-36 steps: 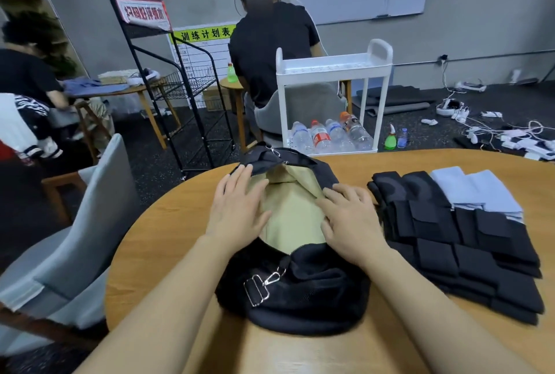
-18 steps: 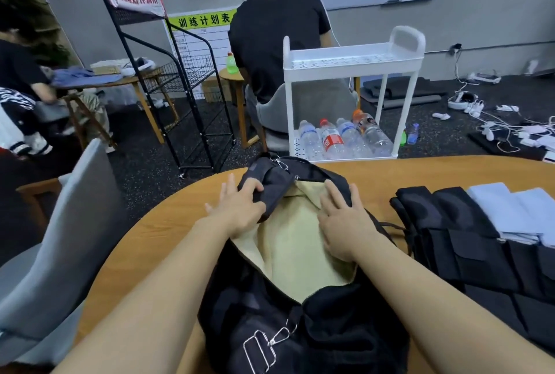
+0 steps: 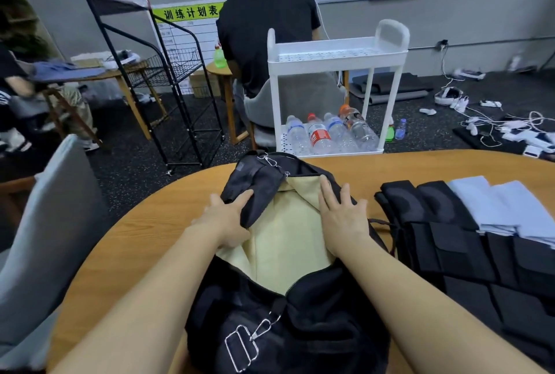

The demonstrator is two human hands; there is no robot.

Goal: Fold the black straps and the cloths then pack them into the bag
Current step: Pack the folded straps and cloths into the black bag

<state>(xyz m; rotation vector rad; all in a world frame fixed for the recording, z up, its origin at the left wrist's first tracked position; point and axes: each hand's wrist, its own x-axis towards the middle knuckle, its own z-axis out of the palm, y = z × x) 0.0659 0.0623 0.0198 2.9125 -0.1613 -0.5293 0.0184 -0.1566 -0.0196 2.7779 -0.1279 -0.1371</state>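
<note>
Head view: my left hand [image 3: 223, 220] pinches the black bag [image 3: 288, 322] flap; my right hand [image 3: 342, 217] presses its right edge, fingers spread.

We have one head-worn wide-angle view, looking forward and down, close over the near table [image 3: 144, 241], with the far room and wall above.
</note>
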